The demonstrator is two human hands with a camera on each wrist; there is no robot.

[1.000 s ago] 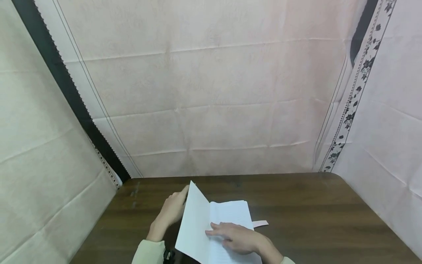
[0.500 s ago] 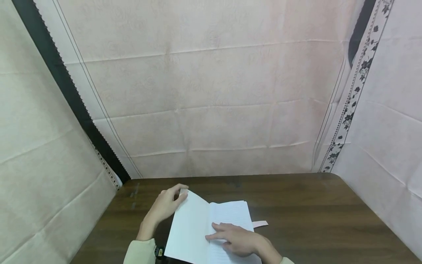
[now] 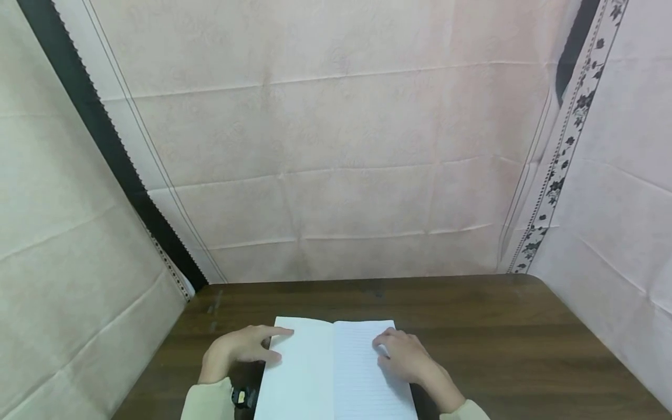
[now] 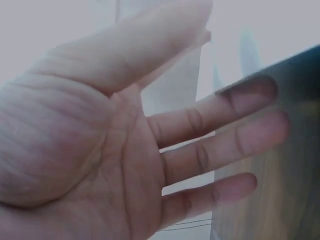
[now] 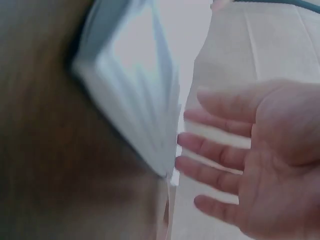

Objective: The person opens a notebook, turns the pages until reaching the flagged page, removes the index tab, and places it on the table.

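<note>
An open notebook [image 3: 307, 373] lies on the table, with a plain left page and a lined right page [image 3: 362, 373]. My left hand [image 3: 244, 347] rests its thumb and forefinger on the outer edge of the left page; its other fingers [image 4: 220, 135] are extended in the left wrist view. At the outer edge of the lined page is my right hand [image 3: 406, 356], fingers loosely bent. The right wrist view shows its fingertips close beside the notebook's page block [image 5: 130, 115], with nothing in the palm. A thin pale strip [image 5: 167, 215] hangs from the notebook's corner there.
The dark wooden table [image 3: 472, 332] runs back to a pale cloth [image 3: 325, 175] hanging behind it. Cloth also hangs at the left and at the right, the right one with a floral border [image 3: 556, 175]. A dark band [image 3: 112, 143] runs along the left corner.
My left hand has lowered the notebook's left side from raised to flat and moved to its outer edge. My right hand has moved from the middle of the notebook to the right edge.
</note>
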